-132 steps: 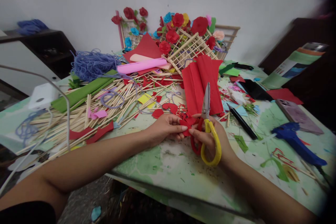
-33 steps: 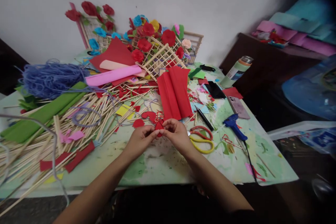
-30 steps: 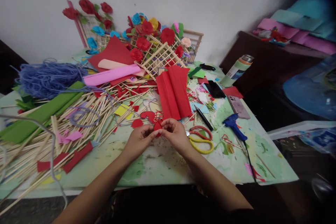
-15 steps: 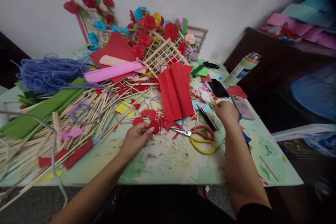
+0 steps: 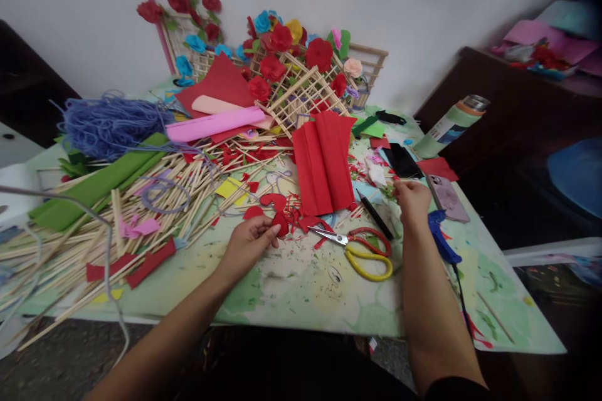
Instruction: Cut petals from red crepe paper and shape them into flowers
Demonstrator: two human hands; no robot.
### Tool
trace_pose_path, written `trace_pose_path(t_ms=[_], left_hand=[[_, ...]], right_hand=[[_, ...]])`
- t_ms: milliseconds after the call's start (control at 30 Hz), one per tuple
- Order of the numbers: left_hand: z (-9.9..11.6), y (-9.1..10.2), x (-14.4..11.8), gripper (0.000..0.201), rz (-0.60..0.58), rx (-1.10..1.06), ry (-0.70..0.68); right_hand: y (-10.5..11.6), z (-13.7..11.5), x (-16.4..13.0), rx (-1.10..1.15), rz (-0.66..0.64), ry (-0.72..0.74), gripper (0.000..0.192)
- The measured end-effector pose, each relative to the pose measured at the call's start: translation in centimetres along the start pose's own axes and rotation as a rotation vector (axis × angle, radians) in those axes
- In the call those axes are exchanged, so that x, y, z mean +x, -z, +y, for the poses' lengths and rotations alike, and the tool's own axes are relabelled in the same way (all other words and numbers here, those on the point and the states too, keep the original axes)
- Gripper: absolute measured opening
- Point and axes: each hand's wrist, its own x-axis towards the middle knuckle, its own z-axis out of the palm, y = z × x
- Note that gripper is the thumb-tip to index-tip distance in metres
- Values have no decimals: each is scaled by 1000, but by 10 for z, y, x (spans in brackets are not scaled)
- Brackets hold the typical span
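While the left hand (image 5: 249, 241) is positioned in from the middle of the near edge of the worktop (image 5: 305, 301), its thumb and fingers pinch a small red paper piece (image 5: 281, 224). To its right lie scissors (image 5: 347, 240) with one red and one yellow handle, blades pointing left. A blue glue gun (image 5: 443, 239) lies near the right edge, beside the right forearm.

The right hand (image 5: 414, 200) is farther in, toward the right edge, fingers bent; whether they grip anything cannot be determined. A black pen (image 5: 376, 215) lies to its left, a purple phone (image 5: 448, 198) to its right. Loose sticks (image 5: 188, 182) cover much of the left side. Beyond the paper piece, folded red sheets (image 5: 324, 163) occupy the centre. Blue yarn (image 5: 113, 125) is heaped toward the far left corner; a green bottle (image 5: 451, 126) is near the far right corner. Along the far edge, paper flowers (image 5: 320, 54) are mounted on stick lattices (image 5: 324, 101).
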Motion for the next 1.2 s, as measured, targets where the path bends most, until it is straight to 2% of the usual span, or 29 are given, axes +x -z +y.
trace_pose_path(t_ms=[67,133,167,200,233,300,333,400,433,500,600,700,833,1033,1200], left_hand=[[1,0,-1,27,3,-7,3],[2,-1,-1,27,7,-31,7],[3,-1,-1,27,8,-45,14],[4,-2,-1,27,11,-61,23],[5,-2,-1,27,15,-80,35],[6,-4,-1,28,18,-126,54],[6,-5,-1,29,15,-152,60],[5,-6,-2,30,8,-214,71],[4,-7,-2,30,6,-250,79],[3,-9,-4,29,6,-330,101],[2,-11,-7,28,1,-418,138],[0,-11,-9,29,11,-375,148],[-5,-11,-9,26,-9,-97,131],[-7,-10,-11,19,-102,497,-124],[-5,-15,-10,15,-167,730,-252]], right_hand=[[9,-14,-11,54,175,82,32],[19,-34,-29,154,503,324,31],[24,-46,-41,167,620,466,30],[29,-57,-55,203,678,581,29],[31,-69,-68,271,678,631,29],[31,-89,-97,502,548,581,23],[27,-97,-110,615,405,530,20],[15,-105,-133,754,39,359,16],[8,-106,-143,801,-150,271,15],[-8,-103,-160,871,-445,112,14],[-26,-95,-179,889,-694,-12,17],[-35,-89,-188,883,-783,-45,20],[-40,-85,-186,906,-819,-101,23],[-44,-78,-178,946,-750,-166,22],[-44,-75,-176,952,-713,-183,24]])
